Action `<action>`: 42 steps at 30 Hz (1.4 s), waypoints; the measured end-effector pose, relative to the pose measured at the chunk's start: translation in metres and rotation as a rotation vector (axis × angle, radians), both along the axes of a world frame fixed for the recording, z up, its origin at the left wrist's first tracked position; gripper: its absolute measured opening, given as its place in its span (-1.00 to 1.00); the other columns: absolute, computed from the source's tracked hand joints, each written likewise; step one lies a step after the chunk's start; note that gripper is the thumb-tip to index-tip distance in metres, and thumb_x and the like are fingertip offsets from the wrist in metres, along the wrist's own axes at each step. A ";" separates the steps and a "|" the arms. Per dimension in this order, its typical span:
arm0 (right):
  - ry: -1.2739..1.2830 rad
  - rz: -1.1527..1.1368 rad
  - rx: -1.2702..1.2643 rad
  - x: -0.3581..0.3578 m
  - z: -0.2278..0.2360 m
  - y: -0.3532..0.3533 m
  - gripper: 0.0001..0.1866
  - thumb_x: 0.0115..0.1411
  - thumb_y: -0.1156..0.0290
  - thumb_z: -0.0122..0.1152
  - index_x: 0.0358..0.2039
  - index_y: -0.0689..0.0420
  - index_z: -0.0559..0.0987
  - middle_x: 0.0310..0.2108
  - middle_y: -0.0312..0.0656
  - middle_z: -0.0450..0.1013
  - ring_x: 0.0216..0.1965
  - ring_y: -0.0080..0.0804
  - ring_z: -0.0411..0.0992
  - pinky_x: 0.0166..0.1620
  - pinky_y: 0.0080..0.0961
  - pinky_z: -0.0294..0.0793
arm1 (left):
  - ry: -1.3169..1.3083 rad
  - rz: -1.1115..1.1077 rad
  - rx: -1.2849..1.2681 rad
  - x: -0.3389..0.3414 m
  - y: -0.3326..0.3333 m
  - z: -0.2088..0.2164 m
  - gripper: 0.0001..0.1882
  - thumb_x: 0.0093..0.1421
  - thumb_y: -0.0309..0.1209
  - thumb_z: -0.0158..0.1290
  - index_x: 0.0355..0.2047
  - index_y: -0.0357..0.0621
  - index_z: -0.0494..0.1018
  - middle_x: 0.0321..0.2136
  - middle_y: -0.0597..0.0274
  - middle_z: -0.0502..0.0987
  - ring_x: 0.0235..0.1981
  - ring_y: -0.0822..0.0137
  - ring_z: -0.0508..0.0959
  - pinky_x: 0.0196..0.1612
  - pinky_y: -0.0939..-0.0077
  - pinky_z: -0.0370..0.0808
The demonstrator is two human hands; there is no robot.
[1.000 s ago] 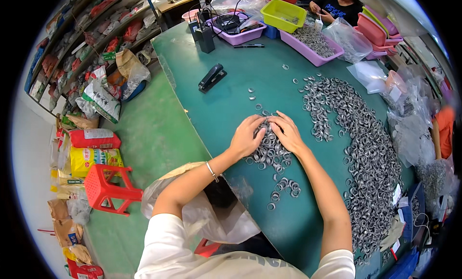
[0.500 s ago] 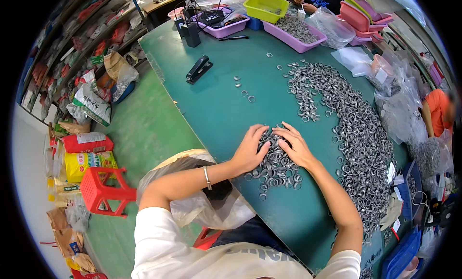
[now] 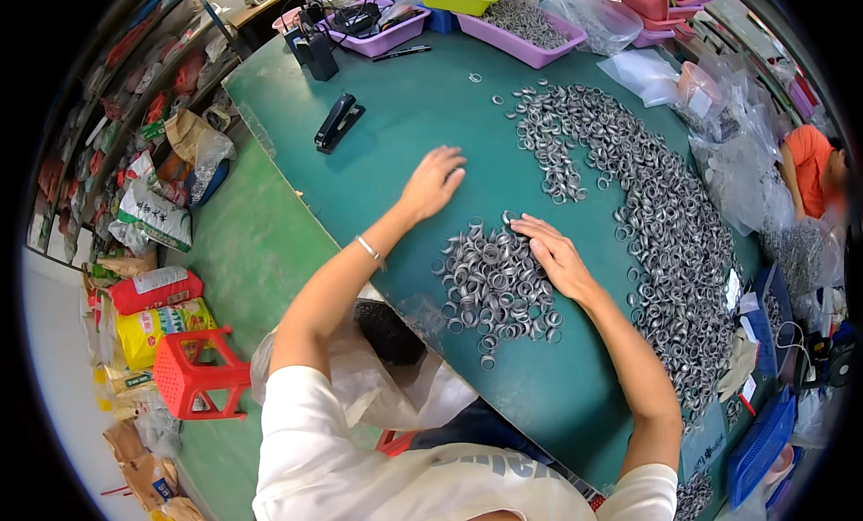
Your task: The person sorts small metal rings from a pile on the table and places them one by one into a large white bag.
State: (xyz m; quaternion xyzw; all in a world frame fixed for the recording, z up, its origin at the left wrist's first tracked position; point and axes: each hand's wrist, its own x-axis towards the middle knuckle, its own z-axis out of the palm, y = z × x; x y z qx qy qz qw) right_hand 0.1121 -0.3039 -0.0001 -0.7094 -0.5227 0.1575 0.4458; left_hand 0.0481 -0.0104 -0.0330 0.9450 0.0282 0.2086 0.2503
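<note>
Head view: loose pile of grey rings [image 3: 494, 287] on the counter [image 3: 395, 125], near the edge at the person's body. Right hand [image 3: 559, 258]: fingers straight, close together, against pile's right side. Left hand [image 3: 431, 181]: toward far-left corner, fingers loosely extended, back up; can't tell what's under it. Rings look metal: likely stiff, light singly, slick. Pinch one by its rim; cup batches from both sides.

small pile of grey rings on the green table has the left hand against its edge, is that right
No, it's the right hand, not the left hand, that is against the edge of the small pile of grey rings on the green table; the head view shows the left one apart.
</note>
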 end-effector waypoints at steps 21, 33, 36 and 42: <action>-0.111 -0.405 0.244 -0.068 0.025 -0.029 -0.94 0.09 0.59 0.21 -0.43 0.30 0.52 -0.37 -0.12 0.51 -0.33 -0.26 0.46 -0.21 -0.40 0.43 | -0.054 -0.050 -0.476 -0.218 -0.161 0.108 -0.58 0.17 -0.49 0.04 0.06 -0.28 0.33 0.03 -0.08 0.38 0.11 0.02 0.37 0.18 0.29 0.26; 0.250 -0.435 -0.256 -0.113 0.031 -0.117 -0.87 0.11 0.60 0.16 -0.29 0.29 0.55 -0.51 -0.19 0.50 -0.57 -0.57 0.42 -0.49 -0.59 0.39 | 0.385 0.024 -0.156 -0.321 -0.254 0.024 -0.62 0.02 -0.38 0.20 -0.13 -0.17 0.43 -0.14 0.07 0.47 -0.11 0.04 0.47 -0.10 0.24 0.45; -0.168 -0.520 -0.257 -0.133 0.029 -0.104 -0.83 0.03 0.55 0.25 -0.32 0.28 0.54 -0.50 -0.10 0.46 -0.51 -0.23 0.44 -0.40 -0.35 0.43 | 0.403 -0.012 -0.113 -0.318 -0.257 0.018 -0.70 0.05 -0.42 0.16 -0.17 -0.13 0.46 -0.20 0.20 0.51 -0.18 0.12 0.53 -0.19 0.27 0.50; -0.163 -0.513 -0.217 -0.136 0.021 -0.105 -0.92 0.12 0.53 0.18 -0.37 0.25 0.49 -0.46 -0.13 0.44 -0.53 -0.29 0.39 -0.43 -0.44 0.39 | 0.362 0.003 -0.087 -0.318 -0.262 0.013 -0.76 0.05 -0.41 0.14 -0.24 -0.11 0.44 -0.30 0.21 0.48 -0.28 0.17 0.52 -0.31 0.31 0.49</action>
